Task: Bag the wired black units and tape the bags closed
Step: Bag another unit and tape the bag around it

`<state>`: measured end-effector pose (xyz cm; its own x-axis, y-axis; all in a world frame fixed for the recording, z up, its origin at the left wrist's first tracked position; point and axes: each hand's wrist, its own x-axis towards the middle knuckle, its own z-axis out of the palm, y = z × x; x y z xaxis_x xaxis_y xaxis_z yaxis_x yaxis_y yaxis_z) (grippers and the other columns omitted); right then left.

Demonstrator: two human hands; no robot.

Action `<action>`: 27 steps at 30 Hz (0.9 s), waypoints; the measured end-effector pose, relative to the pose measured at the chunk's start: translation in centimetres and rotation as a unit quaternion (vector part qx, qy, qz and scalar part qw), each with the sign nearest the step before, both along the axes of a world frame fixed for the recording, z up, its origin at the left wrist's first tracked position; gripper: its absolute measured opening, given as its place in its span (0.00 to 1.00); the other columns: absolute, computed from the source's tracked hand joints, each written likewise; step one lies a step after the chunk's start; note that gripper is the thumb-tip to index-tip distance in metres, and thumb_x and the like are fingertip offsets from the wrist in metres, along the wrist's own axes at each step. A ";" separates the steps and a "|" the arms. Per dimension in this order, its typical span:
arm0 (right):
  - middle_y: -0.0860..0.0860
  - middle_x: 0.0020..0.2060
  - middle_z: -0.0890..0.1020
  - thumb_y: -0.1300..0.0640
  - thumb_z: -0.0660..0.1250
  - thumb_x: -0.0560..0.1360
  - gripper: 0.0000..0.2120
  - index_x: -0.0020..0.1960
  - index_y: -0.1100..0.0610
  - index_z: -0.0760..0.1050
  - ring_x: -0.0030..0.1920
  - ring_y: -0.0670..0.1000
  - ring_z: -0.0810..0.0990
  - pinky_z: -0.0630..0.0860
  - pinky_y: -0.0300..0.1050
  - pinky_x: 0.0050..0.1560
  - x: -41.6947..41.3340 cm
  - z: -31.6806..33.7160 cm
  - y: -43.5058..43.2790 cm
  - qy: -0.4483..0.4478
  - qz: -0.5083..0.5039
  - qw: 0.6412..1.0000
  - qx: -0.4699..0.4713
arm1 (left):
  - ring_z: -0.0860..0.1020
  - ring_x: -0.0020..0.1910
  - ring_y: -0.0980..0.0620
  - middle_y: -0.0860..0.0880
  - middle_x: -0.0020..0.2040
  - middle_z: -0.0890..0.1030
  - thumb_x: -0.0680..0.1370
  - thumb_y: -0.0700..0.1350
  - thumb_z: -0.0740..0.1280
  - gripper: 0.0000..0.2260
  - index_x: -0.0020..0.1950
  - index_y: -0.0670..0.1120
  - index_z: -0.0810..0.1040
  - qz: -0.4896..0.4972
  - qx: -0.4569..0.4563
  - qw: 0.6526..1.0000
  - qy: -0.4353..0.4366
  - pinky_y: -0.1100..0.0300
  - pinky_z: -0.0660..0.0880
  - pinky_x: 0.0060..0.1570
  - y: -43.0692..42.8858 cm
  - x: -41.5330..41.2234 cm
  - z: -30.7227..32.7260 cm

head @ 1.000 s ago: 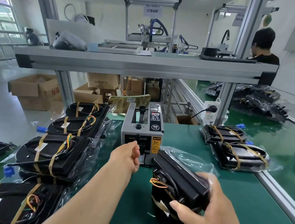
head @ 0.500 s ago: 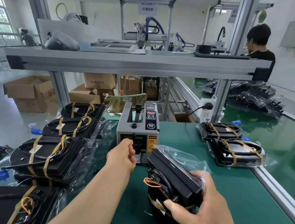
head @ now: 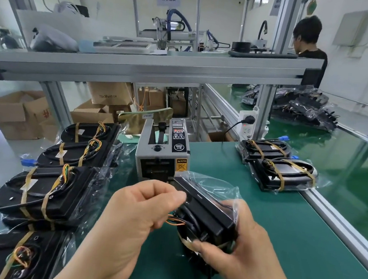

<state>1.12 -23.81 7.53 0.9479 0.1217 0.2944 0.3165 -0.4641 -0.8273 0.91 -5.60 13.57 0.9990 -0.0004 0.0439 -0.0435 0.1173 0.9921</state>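
**Green Table Station: Unit Held in Both Hands**

Green matting covers the table [head: 281, 235]. A grey tape dispenser [head: 162, 151] stands at the centre rear. Directly in front of it, one wired black unit [head: 205, 216] sits tilted inside a clear bag [head: 219, 186], raised off the table.

- Right hand [head: 236, 249]: fingers curled round the unit's lower near end, gripping it through the bag.
- Left hand [head: 142, 211]: fingers curled, thumb against forefinger, at the unit's upper left corner. Whether they pinch anything cannot be told.

Taped units [head: 49, 190] lie stacked at left; two more bagged units [head: 282, 169] lie at right.
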 end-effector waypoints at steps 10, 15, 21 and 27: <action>0.36 0.43 0.84 0.50 0.79 0.64 0.27 0.53 0.37 0.66 0.41 0.42 0.83 0.78 0.36 0.40 -0.3 -0.2 0.3 0.013 -0.001 1.000 -0.014 | 0.80 0.34 0.56 0.47 0.38 0.84 0.68 0.44 0.76 0.02 0.36 0.47 0.85 0.014 0.130 0.990 -0.049 0.70 0.75 0.35 -0.6 1.4 -0.1; 0.39 0.46 0.84 0.50 0.80 0.64 0.26 0.55 0.43 0.69 0.43 0.44 0.83 0.80 0.42 0.44 -0.4 -0.1 0.3 0.017 -0.001 1.000 -0.015 | 0.79 0.32 0.54 0.46 0.33 0.83 0.68 0.43 0.75 0.03 0.35 0.46 0.84 0.001 0.125 0.992 -0.011 0.67 0.75 0.34 -0.9 1.7 -0.7; 0.40 0.45 0.84 0.50 0.80 0.64 0.26 0.55 0.45 0.69 0.42 0.45 0.83 0.80 0.44 0.44 -0.5 -0.2 0.3 0.019 -0.003 1.000 -0.012 | 0.78 0.30 0.55 0.46 0.33 0.83 0.67 0.44 0.75 0.04 0.34 0.45 0.84 0.000 0.117 0.993 0.000 0.67 0.74 0.31 -0.9 2.1 -0.8; 0.40 0.45 0.83 0.48 0.79 0.63 0.26 0.55 0.45 0.68 0.42 0.45 0.82 0.79 0.43 0.43 -0.6 -0.4 0.3 0.020 0.001 1.000 -0.010 | 0.77 0.29 0.56 0.48 0.31 0.81 0.67 0.45 0.75 0.04 0.34 0.45 0.84 0.007 0.121 0.993 0.003 0.67 0.73 0.29 -0.8 2.2 -1.0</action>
